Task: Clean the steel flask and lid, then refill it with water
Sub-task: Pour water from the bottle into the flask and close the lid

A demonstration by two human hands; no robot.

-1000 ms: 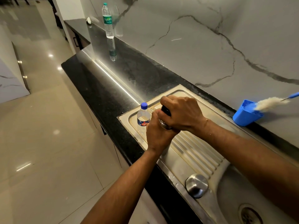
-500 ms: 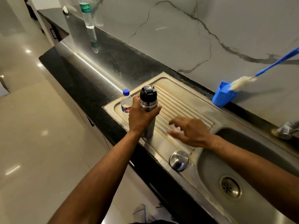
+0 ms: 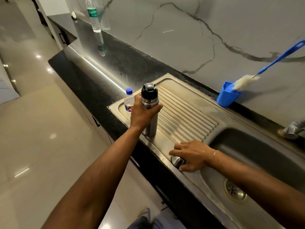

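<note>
- Steel flask (image 3: 149, 119), a tall cylinder with a black stopper in its mouth, stands upright on the near edge of the ribbed steel draining board (image 3: 186, 111); the left hand (image 3: 143, 111) is wrapped around its upper body, fingers closed on it.
- Right hand (image 3: 192, 154) lies palm down over the round steel lid (image 3: 177, 161), which sits on the sink's front rim well apart from the flask; the fingers curl over the top and the thumb presses its near side, but whether the lid is lifted off the steel cannot be told. Water drops glint on the wrist.
- Small clear plastic bottle with a blue cap (image 3: 129, 100) stands just behind the left hand, at the far-left corner of the draining board, partly hidden by the knuckles.
- Blue plastic cup (image 3: 227, 98) sits at the back of the black stone surface (image 3: 92, 83), against the marble wall, with a blue-handled bottle brush with white bristles (image 3: 245, 80) leaning out of it.
- Tall clear water bottle with a green label (image 3: 93, 15) stands far off along the same surface.
- Sink basin (image 3: 257, 154) with its round drain (image 3: 234, 190) opens to the right of the lid; a steel tap (image 3: 293, 129) shows at the right edge.
</note>
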